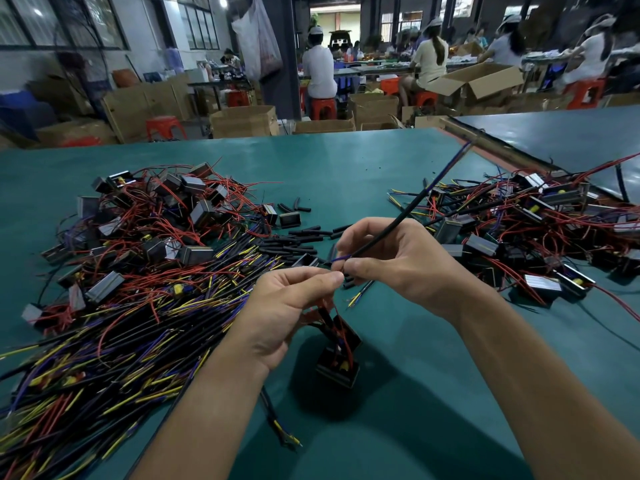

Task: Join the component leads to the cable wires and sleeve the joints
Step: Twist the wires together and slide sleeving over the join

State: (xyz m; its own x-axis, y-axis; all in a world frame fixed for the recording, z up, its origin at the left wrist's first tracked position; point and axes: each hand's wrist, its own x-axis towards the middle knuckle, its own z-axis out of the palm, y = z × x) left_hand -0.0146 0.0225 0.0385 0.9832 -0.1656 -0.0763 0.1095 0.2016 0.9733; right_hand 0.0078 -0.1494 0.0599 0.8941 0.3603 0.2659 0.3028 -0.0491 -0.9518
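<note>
My left hand (291,306) pinches the red leads (334,308) of a small black component (338,365), which hangs below the fingers just above the table. My right hand (398,261) grips a black cable (415,202) that slants up to the right. The cable's purple wire (341,258) sticks out toward my left fingertips. Its yellow wire (356,297) points down under my right hand. Both thumbs and forefingers meet where lead and wire touch; the joint itself is hidden.
A heap of black cables (138,341) and components with red leads (156,230) covers the left of the green table (346,168). Loose black sleeves (298,242) lie in the middle. Another pile of components (519,230) sits on the right. People work at benches behind.
</note>
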